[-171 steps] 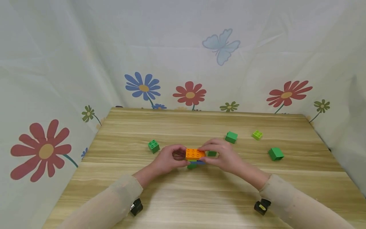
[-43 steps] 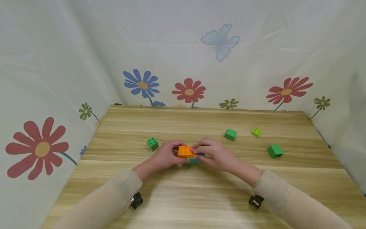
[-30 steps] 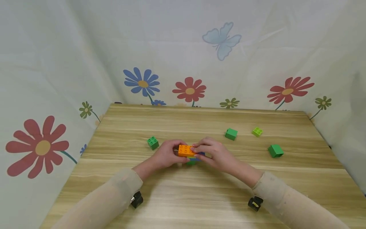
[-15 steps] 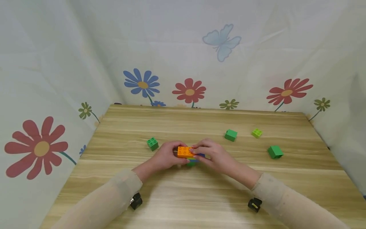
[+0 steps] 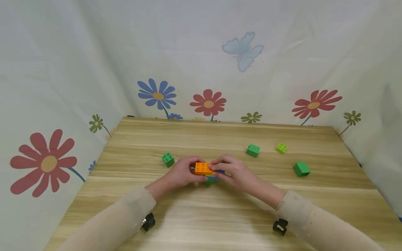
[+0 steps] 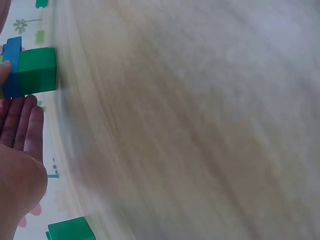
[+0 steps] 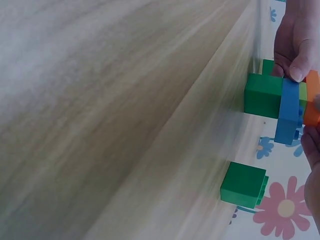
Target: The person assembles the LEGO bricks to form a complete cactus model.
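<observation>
In the head view, an orange toy brick (image 5: 202, 168) tops a small stack in the middle of the table. Below it come a lime brick (image 7: 303, 95), a blue brick (image 7: 287, 107) and a green brick (image 7: 263, 95) at the bottom. From the left, my left hand (image 5: 182, 170) holds the stack, thumb in front and fingers behind. My right hand (image 5: 237, 172) grips the stack's right end, its fingertips over the orange brick and its thumb at the near side. Those fingers partly cover the orange and blue bricks. The blue brick sticks out past the green one.
Loose bricks lie on the wooden table (image 5: 201, 223): a green brick (image 5: 168, 160) to the left, a green block (image 5: 253, 150) and a small lime block (image 5: 281, 148) at back right, and another green piece (image 5: 302, 169) farther right. A flowered cloth (image 5: 276, 69) hangs behind.
Compared with several seconds ago, the orange brick sits farther left and my right fingers have shifted left with it. Over the last second, the hands and bricks barely move.
</observation>
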